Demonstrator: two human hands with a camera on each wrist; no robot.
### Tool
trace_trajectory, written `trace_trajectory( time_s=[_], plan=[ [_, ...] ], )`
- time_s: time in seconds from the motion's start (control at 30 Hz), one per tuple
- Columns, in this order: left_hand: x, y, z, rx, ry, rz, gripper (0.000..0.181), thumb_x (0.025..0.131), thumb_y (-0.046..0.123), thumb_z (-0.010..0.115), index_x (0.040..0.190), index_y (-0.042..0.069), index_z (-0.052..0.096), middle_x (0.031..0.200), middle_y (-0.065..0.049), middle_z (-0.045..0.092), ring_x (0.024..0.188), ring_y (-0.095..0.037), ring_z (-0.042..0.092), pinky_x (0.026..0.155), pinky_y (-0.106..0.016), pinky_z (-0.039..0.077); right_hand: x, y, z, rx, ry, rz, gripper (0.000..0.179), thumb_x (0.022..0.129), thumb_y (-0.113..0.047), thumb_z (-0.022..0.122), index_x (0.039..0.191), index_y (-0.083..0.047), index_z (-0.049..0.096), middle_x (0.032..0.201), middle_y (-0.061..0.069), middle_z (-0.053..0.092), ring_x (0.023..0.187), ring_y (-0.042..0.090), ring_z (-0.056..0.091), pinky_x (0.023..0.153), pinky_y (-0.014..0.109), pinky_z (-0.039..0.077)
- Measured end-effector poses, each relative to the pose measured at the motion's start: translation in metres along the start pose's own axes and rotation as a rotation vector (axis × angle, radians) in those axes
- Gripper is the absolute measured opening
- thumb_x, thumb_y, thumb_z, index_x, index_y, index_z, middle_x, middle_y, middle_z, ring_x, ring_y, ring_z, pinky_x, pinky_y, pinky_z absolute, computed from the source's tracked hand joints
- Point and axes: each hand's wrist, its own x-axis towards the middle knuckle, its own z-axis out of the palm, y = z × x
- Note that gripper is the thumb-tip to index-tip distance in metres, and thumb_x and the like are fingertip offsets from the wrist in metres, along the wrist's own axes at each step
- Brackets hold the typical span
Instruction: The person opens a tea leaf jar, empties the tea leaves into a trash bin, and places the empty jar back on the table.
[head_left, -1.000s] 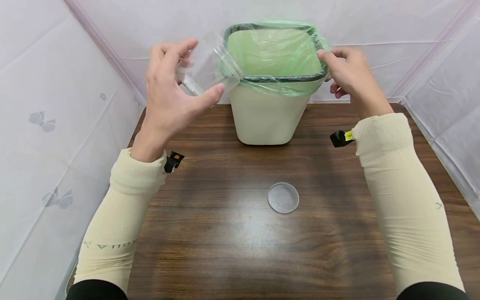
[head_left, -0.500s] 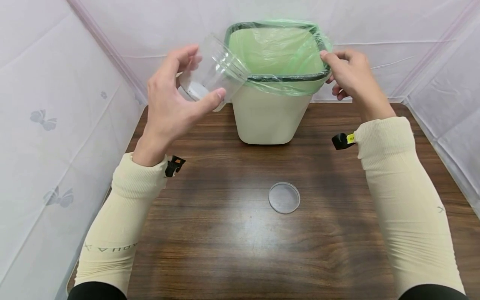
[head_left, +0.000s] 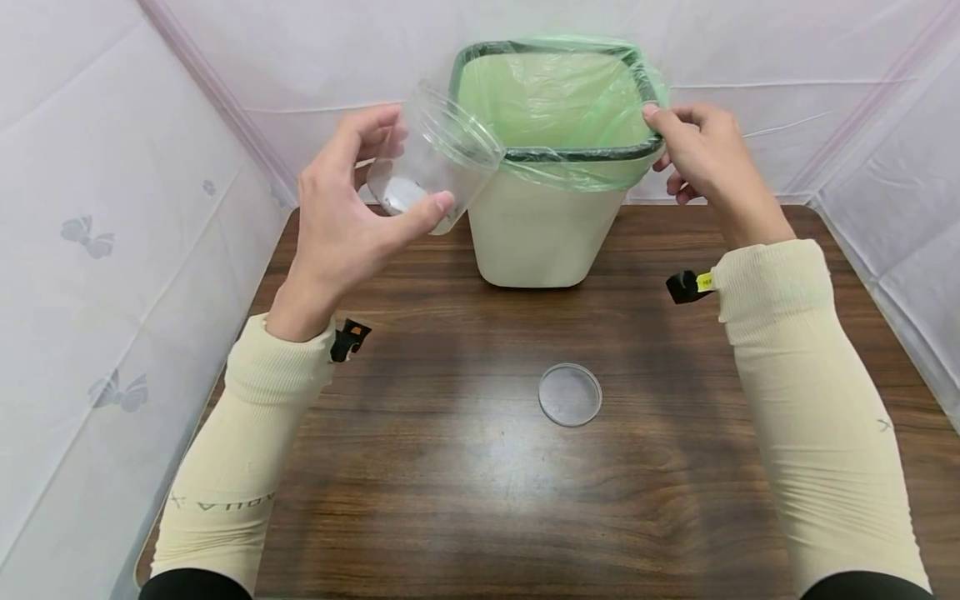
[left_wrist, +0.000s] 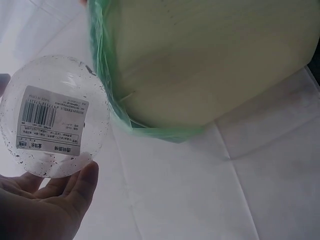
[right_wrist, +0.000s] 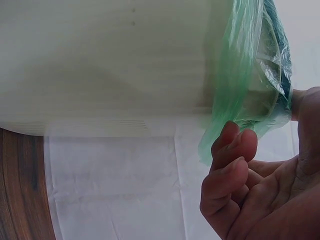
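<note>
My left hand (head_left: 348,196) holds a clear plastic jar (head_left: 450,158) between thumb and fingers, tilted with its open mouth toward the bin. A white barcode label (left_wrist: 52,120) on the jar's base and dark specks around it show in the left wrist view. The pale trash bin (head_left: 546,237) stands at the back of the table, lined with a green trash bag (head_left: 555,100) folded over its dark rim. At the bin's right corner, my right hand (head_left: 697,150) pinches the rim and bag between thumb and fingers.
A round clear lid (head_left: 570,395) lies flat on the brown wooden table (head_left: 465,500), in front of the bin. White sheeting (head_left: 97,333) rises along the left, back and right sides.
The left hand has lowered the jar slightly and brought it more upright, its mouth less tipped toward the bin. My right hand stays at the bin's rim.
</note>
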Motion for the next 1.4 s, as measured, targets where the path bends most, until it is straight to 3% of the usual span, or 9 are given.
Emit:
trace_trajectory(
  time_s=[0.37, 0.73, 1.2, 1.4],
  plan=[
    [-0.006, -0.002, 0.002, -0.028, -0.024, -0.055, 0.072, 0.070, 0.020, 0.087, 0.133, 0.000, 0.058, 0.121, -0.013, 0.066, 0.114, -0.017, 0.060, 0.094, -0.033, 0.051, -0.004, 0.001, 0.000, 0.030, 0.001, -0.016, 0.073, 0.094, -0.060, 0.059, 0.151, -0.017, 0.045, 0.097, 0.005, 0.057, 0.049, 0.014, 0.051, 0.046, 0.026, 0.046],
    [-0.012, 0.006, 0.003, -0.077, -0.040, -0.038, 0.071, 0.071, 0.011, 0.084, 0.134, -0.004, 0.055, 0.116, -0.015, 0.064, 0.109, -0.022, 0.061, 0.091, -0.035, 0.054, -0.007, 0.005, 0.001, 0.042, 0.005, -0.052, 0.066, 0.095, -0.060, 0.058, 0.143, -0.015, 0.051, 0.093, 0.006, 0.058, 0.049, 0.015, 0.052, 0.046, 0.026, 0.046],
    [-0.021, -0.010, 0.010, -0.020, -0.089, -0.085, 0.078, 0.071, 0.015, 0.086, 0.141, 0.002, 0.054, 0.119, -0.011, 0.059, 0.109, -0.015, 0.056, 0.093, -0.033, 0.052, -0.009, 0.010, 0.001, 0.091, 0.011, -0.061, 0.056, 0.095, -0.056, 0.061, 0.132, -0.014, 0.056, 0.080, 0.003, 0.062, 0.044, 0.017, 0.051, 0.043, 0.027, 0.044],
    [-0.024, -0.029, 0.015, -0.028, -0.113, -0.118, 0.082, 0.070, 0.017, 0.089, 0.144, 0.011, 0.054, 0.120, -0.006, 0.057, 0.112, -0.013, 0.053, 0.092, -0.031, 0.053, -0.011, 0.012, 0.002, 0.100, 0.008, -0.059, 0.058, 0.095, -0.056, 0.060, 0.133, -0.013, 0.055, 0.079, 0.003, 0.063, 0.044, 0.017, 0.051, 0.043, 0.026, 0.044]
  ],
)
